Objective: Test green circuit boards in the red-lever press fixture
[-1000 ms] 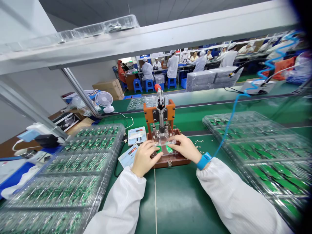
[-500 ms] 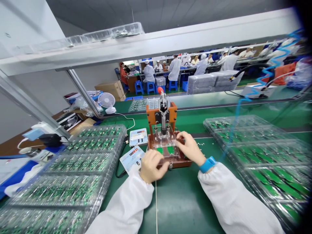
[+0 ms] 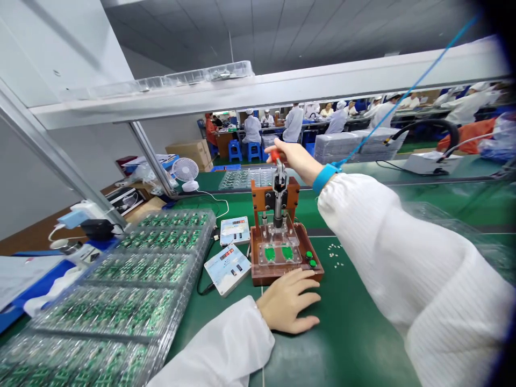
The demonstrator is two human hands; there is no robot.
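My right hand [image 3: 293, 156], with a blue wrist strap, is closed on the red-tipped lever [image 3: 276, 156] of a toggle clamp. The clamp sits on an orange frame atop a brown test fixture [image 3: 264, 277]. Two green circuit boards [image 3: 287, 252] lie side by side under the fixture's clear plate. Fingers spread, my left hand [image 3: 288, 301] rests at the fixture's front edge, near two green buttons [image 3: 310, 259]. Left of the fixture are two small white boxes [image 3: 228, 269] with red digit displays.
Stacked clear trays of green boards [image 3: 137, 269] fill the left side. More clear trays [image 3: 455, 220] lie at right, partly behind my sleeve. Small white bits [image 3: 335, 255] are scattered right of the fixture. A white fan [image 3: 186, 172] stands behind; a blue cord [image 3: 411, 88] runs from my wrist strap.
My right hand has risen from the clear plate to the clamp's red lever. My left hand has moved down and right from the fixture's front left, and its fingers have spread.
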